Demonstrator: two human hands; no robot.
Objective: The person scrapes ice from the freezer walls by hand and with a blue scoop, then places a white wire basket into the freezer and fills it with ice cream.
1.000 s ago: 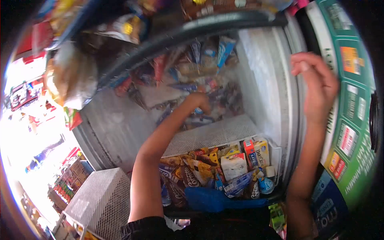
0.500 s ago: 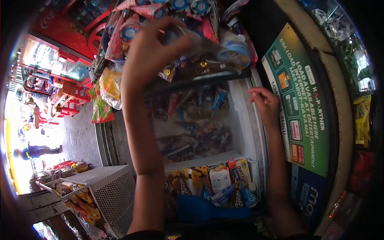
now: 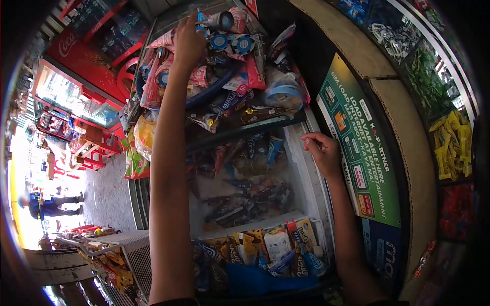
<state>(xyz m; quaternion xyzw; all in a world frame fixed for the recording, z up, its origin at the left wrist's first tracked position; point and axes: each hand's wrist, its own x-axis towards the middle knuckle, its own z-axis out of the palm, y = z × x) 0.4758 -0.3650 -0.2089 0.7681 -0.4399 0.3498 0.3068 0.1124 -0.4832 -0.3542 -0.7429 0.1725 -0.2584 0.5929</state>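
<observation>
My left hand [image 3: 189, 45] reaches far over the freezer to a heap of wrapped ice cream cones, its fingers closed at the end of an ice cream cone [image 3: 218, 20] on top. The fingertips are partly hidden. More cones with round blue lids [image 3: 219, 42] and pink wrappers [image 3: 254, 74] lie around it, some in a dark blue basin [image 3: 217, 86]. My right hand [image 3: 323, 152] hovers by the freezer's right rim [image 3: 312, 168], fingers curled in loosely with nothing seen in them. Below lies the frosty freezer inside [image 3: 245, 176], with several wrapped ice creams at its bottom.
A wire basket [image 3: 322, 229] of packed ice creams and a blue scoop [image 3: 255, 278] sit at the near end. A green sign [image 3: 365, 148] stands at right, beside candy packs [image 3: 451, 148]. At left are a mesh rack [image 3: 138, 255], a red cooler [image 3: 76, 56] and a distant person [image 3: 43, 205].
My left hand has moved up and away to the top of the cone heap. The view has shifted, showing more of the heap. My right hand stays curled near the rim.
</observation>
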